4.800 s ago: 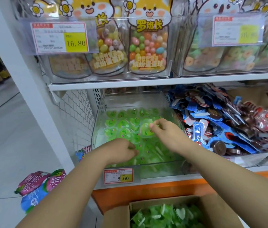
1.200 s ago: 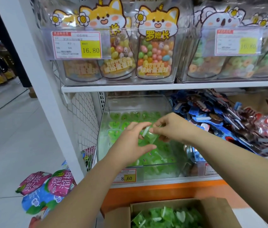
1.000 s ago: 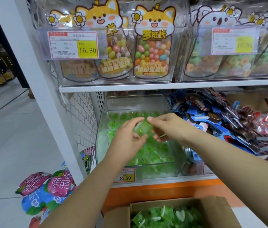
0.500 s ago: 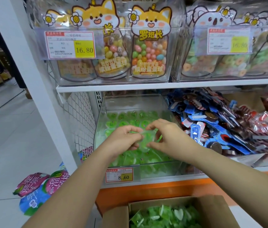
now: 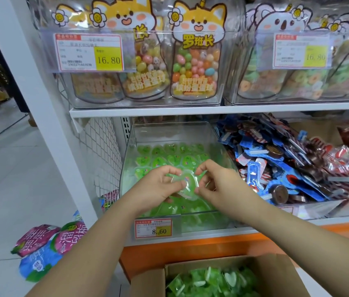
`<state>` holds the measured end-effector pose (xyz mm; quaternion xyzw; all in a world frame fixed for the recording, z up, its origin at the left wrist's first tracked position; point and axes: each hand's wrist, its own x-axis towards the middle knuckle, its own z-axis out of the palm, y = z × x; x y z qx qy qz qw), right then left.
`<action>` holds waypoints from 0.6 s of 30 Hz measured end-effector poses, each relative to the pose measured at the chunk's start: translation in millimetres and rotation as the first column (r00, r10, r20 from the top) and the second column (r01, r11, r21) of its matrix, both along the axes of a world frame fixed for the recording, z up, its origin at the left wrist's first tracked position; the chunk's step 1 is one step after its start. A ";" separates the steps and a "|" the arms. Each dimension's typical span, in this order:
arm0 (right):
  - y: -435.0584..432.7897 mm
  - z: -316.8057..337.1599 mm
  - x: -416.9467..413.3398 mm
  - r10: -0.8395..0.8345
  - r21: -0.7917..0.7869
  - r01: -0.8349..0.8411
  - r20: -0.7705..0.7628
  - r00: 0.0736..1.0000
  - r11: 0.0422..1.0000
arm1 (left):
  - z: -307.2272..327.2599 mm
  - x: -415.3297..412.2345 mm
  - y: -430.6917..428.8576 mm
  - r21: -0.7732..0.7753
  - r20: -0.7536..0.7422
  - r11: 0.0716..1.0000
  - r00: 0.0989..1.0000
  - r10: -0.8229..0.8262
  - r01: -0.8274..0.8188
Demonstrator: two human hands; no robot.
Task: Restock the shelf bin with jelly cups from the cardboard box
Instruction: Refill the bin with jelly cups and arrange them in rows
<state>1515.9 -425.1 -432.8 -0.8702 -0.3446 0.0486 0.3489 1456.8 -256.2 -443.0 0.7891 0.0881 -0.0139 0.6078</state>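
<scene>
Both hands meet over the shelf bin [image 5: 169,133] in the head view; our left hand [image 5: 156,186] pinches the left edge of a single green jelly cup [image 5: 187,185] between curled fingers and thumb, and our right hand [image 5: 219,187] pinches its right edge the same way; we hold the cup in the air just above the front half of the bin. We see rows of green cups [image 5: 170,154] lying at the back of the clear bin, with more piled at the front behind a price tag [image 5: 153,230] reading 8.60; the cardboard box [image 5: 147,281] stands open below the shelf, holding loose green cups [image 5: 212,279]; blue snack packets [image 5: 276,166] fill the neighbouring bin on the right; bags of coloured candy [image 5: 197,65] stand on the shelf above; pink and blue packets [image 5: 47,247] lie on the floor at left.
</scene>
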 end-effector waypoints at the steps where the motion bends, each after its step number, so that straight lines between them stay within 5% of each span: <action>1: 0.2 -1.6 -0.5 -0.004 0.018 0.005 -0.030 1.000 1.000 | 1.0 1.1 0.2 0.041 0.008 0.999 1.000 -0.018 0.018; 5: 3.7 -2.3 -1.6 -0.014 0.255 0.161 -0.496 0.868 0.953 | 4.4 5.3 -1.1 0.147 0.026 0.986 0.996 -0.080 0.075; 9: 7.9 -4.0 -0.9 -0.005 0.324 0.294 -0.666 0.746 0.899 | -0.6 11.0 -3.2 0.003 0.072 1.000 0.997 0.008 -0.008; 13: 13.6 -3.5 1.2 -0.016 0.374 0.306 -0.611 0.792 0.875 | -2.0 14.0 -7.1 -0.184 0.042 0.971 0.986 0.161 -0.151; 18: 18.8 11.9 18.3 -0.020 0.371 0.192 -0.419 0.908 0.908 | 6.4 10.9 -0.6 -0.069 0.021 0.987 0.989 0.147 -0.146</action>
